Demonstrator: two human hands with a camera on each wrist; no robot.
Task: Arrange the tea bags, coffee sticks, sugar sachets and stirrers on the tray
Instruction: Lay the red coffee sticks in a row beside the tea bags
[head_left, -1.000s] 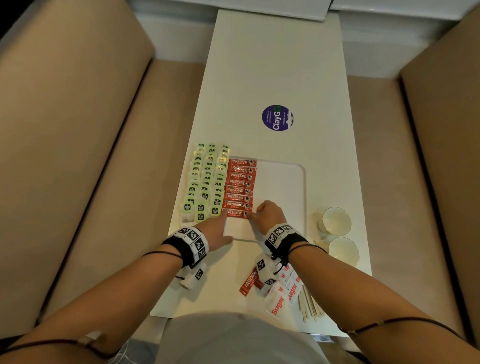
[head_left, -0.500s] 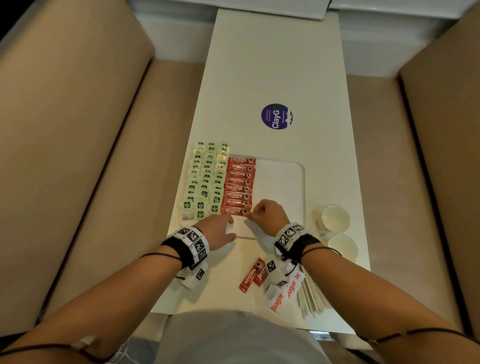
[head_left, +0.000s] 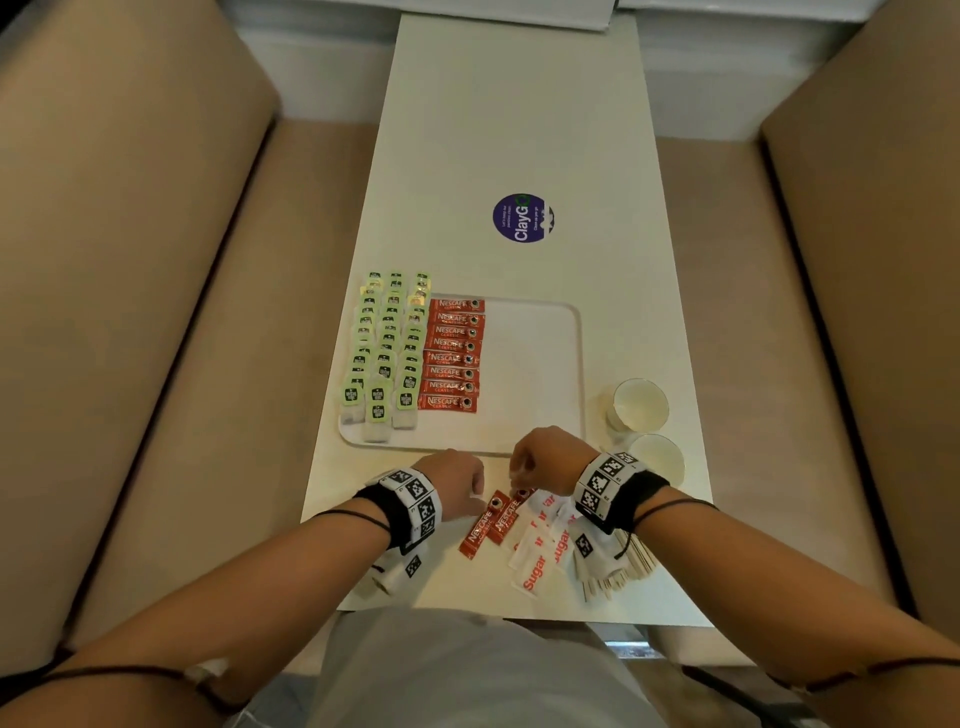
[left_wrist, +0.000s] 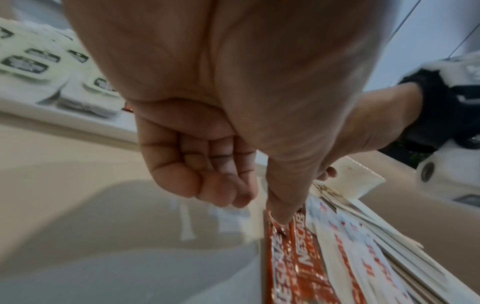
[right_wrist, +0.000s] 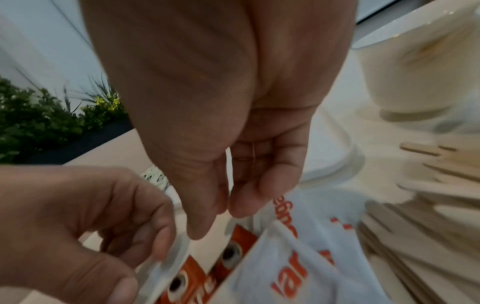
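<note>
Bare right half of tray (head_left: 535, 364), open to approach from the near edge. Left half filled by tea bags (head_left: 387, 353) and coffee sticks (head_left: 453, 353). Two cups (head_left: 640, 402) just beside the tray's right rim. Far bench (head_left: 519, 130) bare apart from a round sticker (head_left: 523, 218). Near edge crowded: loose coffee sticks (head_left: 491, 522), sugar sachets (head_left: 540, 545), stirrers (head_left: 628, 569).

Long white table (head_left: 519, 130) between two tan upholstered benches (head_left: 130, 260), backrests rising at either side. Round purple sticker (head_left: 523, 218) on the tabletop. Pale ledge at the far end. Green plants (right_wrist: 39, 123) with yellow flowers behind. Soft, even light.
</note>
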